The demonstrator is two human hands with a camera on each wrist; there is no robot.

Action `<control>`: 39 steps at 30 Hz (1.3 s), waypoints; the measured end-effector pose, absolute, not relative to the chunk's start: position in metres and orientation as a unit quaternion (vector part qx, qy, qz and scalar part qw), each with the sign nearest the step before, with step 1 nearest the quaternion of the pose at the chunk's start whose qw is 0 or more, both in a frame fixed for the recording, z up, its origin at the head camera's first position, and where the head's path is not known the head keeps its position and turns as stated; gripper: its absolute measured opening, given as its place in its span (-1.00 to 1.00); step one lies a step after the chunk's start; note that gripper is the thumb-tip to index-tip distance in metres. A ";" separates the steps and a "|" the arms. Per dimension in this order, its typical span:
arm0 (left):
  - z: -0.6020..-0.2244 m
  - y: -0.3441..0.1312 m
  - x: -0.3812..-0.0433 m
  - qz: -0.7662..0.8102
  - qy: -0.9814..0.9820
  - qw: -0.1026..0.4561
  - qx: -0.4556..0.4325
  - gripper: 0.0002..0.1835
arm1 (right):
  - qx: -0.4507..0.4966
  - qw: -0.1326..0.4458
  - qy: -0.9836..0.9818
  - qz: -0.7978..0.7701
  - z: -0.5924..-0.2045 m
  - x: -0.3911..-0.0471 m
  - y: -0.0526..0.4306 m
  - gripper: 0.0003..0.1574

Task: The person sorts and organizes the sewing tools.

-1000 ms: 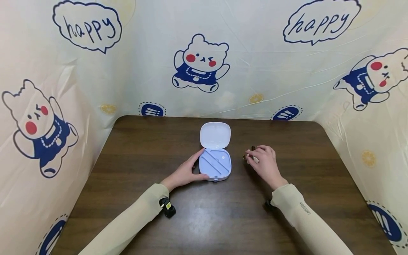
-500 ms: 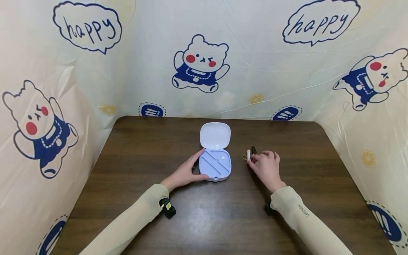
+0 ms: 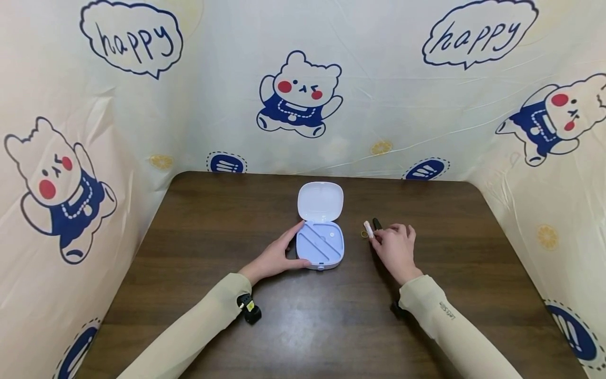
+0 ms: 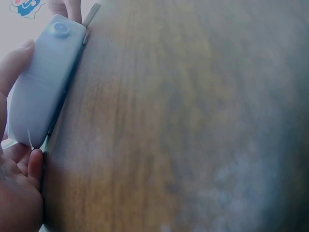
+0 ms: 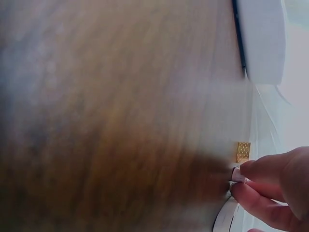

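Observation:
A light blue storage case (image 3: 320,251) stands on the table with its white lid (image 3: 320,201) tipped back. Diagonal dividers cross its tray. My left hand (image 3: 271,259) grips the case at its left side, thumb along the front; in the left wrist view the thumb (image 4: 18,60) lies on the case wall. To the right of the case, my right hand (image 3: 396,251) pinches a small white stick-like thing (image 3: 368,229) between thumb and fingertips. Beside it lies a gold ring (image 3: 364,234), whose patterned band (image 5: 243,151) shows in the right wrist view.
A dark elongated thing (image 3: 376,224) lies just behind the right fingertips. The brown wooden table (image 3: 303,326) ends at a printed cloth (image 3: 213,105) that rises at the back and both sides.
The right hand has shifted slightly right, uncovering the white thing in its fingertips, which now leans left. The left hand and the case stay in place.

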State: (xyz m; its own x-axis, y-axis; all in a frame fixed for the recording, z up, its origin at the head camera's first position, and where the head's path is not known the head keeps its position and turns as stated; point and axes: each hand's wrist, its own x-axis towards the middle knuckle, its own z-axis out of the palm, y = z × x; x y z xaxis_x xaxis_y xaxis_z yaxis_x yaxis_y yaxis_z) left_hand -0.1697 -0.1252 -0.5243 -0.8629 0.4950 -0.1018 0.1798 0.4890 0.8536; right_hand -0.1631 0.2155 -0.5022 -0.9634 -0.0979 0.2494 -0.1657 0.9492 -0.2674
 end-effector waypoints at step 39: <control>-0.527 -0.125 -0.172 0.457 0.850 0.159 0.207 0.18 | 0.083 0.147 -0.967 0.193 -0.486 -0.153 0.210 -0.86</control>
State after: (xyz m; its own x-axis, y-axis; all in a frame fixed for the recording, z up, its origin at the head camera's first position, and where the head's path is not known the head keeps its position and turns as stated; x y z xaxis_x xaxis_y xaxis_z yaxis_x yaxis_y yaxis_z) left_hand -0.1718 -0.1253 -0.5267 -0.8637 0.4973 -0.0823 0.2056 0.4966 0.8433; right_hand -0.1526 0.2103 -0.4861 -0.9431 -0.1041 0.3157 -0.2171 0.9120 -0.3481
